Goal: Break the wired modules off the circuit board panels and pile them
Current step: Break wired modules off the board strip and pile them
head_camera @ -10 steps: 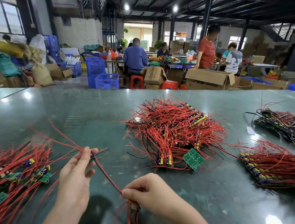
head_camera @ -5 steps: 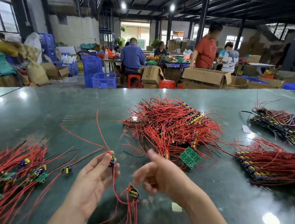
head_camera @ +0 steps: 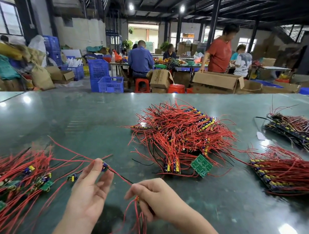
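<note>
My left hand (head_camera: 89,189) pinches a small wired module (head_camera: 104,165) between thumb and fingertip, its red wires trailing left and right. My right hand (head_camera: 157,198) grips a strip of modules (head_camera: 137,199) whose red wires hang down toward me; the strip itself is mostly hidden by the fingers. A red wire runs taut between the two hands. At the left lies a pile of broken-off modules (head_camera: 14,182) with red wires. One loose module (head_camera: 72,177) lies just left of my left hand.
A large heap of wired panels (head_camera: 180,139) sits in the table's middle, a bare green board (head_camera: 201,165) at its near edge. Two more wired stacks lie at right (head_camera: 296,172) and far right (head_camera: 302,131). People work among boxes and crates beyond the green table (head_camera: 50,119).
My hands drew apart: the left lifted a module up and left, the right closed again on the strip and pulled it down. The loose module stayed on the table.
</note>
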Motion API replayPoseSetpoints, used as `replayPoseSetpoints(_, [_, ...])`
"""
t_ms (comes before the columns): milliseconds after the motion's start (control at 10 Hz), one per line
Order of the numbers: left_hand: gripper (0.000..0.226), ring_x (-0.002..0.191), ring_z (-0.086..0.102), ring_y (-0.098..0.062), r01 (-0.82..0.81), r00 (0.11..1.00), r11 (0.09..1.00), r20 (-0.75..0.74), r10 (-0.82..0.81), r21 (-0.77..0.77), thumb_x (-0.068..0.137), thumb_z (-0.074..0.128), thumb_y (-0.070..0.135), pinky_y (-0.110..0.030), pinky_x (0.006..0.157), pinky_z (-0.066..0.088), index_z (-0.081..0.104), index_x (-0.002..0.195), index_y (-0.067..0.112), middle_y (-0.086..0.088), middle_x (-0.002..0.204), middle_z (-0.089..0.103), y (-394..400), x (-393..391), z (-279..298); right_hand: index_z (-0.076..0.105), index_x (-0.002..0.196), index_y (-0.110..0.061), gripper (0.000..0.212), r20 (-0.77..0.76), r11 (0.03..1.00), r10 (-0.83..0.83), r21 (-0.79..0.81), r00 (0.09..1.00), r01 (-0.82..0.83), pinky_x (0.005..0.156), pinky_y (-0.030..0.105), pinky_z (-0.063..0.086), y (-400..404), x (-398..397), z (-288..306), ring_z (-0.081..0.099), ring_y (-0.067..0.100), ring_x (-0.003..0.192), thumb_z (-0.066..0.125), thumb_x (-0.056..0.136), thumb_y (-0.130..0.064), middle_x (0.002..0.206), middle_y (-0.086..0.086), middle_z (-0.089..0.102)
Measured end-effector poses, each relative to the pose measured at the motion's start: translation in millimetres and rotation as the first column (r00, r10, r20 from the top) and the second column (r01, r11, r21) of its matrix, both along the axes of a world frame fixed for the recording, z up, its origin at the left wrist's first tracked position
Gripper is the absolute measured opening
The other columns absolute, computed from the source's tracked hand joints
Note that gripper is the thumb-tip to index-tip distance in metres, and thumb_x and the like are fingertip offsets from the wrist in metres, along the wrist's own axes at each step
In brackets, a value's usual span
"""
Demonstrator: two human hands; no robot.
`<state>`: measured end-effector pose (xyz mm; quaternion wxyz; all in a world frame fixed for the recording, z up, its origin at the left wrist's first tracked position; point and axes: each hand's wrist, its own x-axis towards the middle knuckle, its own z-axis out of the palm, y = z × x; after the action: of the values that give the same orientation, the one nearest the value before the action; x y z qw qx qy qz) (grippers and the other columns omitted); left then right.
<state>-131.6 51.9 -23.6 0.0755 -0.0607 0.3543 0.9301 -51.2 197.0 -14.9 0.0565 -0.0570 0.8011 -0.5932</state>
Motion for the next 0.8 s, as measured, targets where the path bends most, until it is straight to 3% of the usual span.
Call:
replayPoseSetpoints(100, [0.017,0.050,0.063,-0.003,-0.028,1.000,1.000,0.007,0.028,0.014,0.090,0.055,0.009,-0.015,0.055,0.055,0.056,0.076,0.019,0.006,0.055,0.066,-2,-1,0,0.051,0.079,-0.020,0.031,0.036,0.997,0.034,-0.076,0.999,-0.031,0.033,0.015,0.024,-3,1,0,0.033,0.004,0.027,0.031,0.102,-0.021,0.037,-0.005,0.052])
replayPoseSetpoints(300, [0.016,0.049,0.064,-0.003,-0.098,0.995,0.993,0.043,0.095,0.067,0.091,0.055,0.008,-0.015,0.052,0.054,0.056,0.077,0.017,0.007,0.053,0.065,-12,-7,1,0.052,0.077,-0.022,0.032,0.032,0.998,0.032,0.055,0.999,-0.034,0.037,0.017,0.027,-6,0,-8,0.033,0.007,0.031,0.031,0.101,-0.019,0.050,0.002,0.055])
replayPoseSetpoints(400, [0.017,0.049,0.063,-0.002,-0.125,0.991,0.987,0.067,0.118,0.100,0.091,0.054,0.010,-0.015,0.052,0.055,0.055,0.076,0.016,0.007,0.051,0.065,-11,-9,2,0.051,0.077,-0.020,0.032,0.006,0.996,0.001,-0.088,1.000,0.000,0.033,0.014,0.024,-8,-1,-5,0.031,0.003,0.027,0.031,0.102,-0.018,0.040,-0.004,0.053])
replayPoseSetpoints(500, [0.015,0.051,0.064,0.000,-0.130,0.990,0.980,0.073,0.120,0.152,0.091,0.053,0.010,-0.017,0.056,0.056,0.056,0.077,0.014,0.007,0.052,0.065,-7,-9,1,0.048,0.079,-0.015,0.028,-0.001,0.925,-0.023,-0.380,1.000,0.021,0.030,0.012,0.020,-4,-3,-1,0.027,0.003,0.025,0.032,0.102,-0.018,0.038,-0.004,0.051])
replayPoseSetpoints(600, [0.009,0.051,0.064,0.001,-0.095,0.993,0.976,0.092,0.078,0.197,0.085,0.060,0.011,-0.017,0.055,0.056,0.057,0.077,0.012,0.007,0.052,0.065,-7,-8,2,0.050,0.081,-0.013,0.028,0.016,0.898,-0.005,-0.439,1.000,0.011,0.032,0.013,0.021,-2,-3,-2,0.027,0.005,0.028,0.032,0.101,-0.020,0.041,-0.001,0.053])
replayPoseSetpoints(700, [0.044,0.049,0.063,-0.001,-0.063,0.994,0.972,0.099,0.041,0.228,0.023,0.094,0.008,-0.017,0.052,0.056,0.066,0.057,0.009,0.003,0.051,0.065,-15,-11,3,0.053,0.085,-0.014,0.029,0.023,0.926,0.071,-0.372,0.997,-0.057,0.037,0.014,0.025,-3,-3,-3,0.033,0.005,0.032,0.030,0.102,-0.017,0.048,-0.004,0.059])
replayPoseSetpoints(800, [0.059,0.047,0.063,-0.003,-0.059,0.993,0.974,0.114,0.034,0.220,-0.002,0.093,0.015,-0.017,0.051,0.055,0.067,0.051,0.009,0.002,0.051,0.065,-18,-12,3,0.052,0.086,-0.018,0.027,0.008,0.919,0.208,-0.345,0.978,-0.192,0.042,0.013,0.028,-4,0,-4,0.036,0.004,0.038,0.031,0.102,-0.017,0.056,-0.007,0.065])
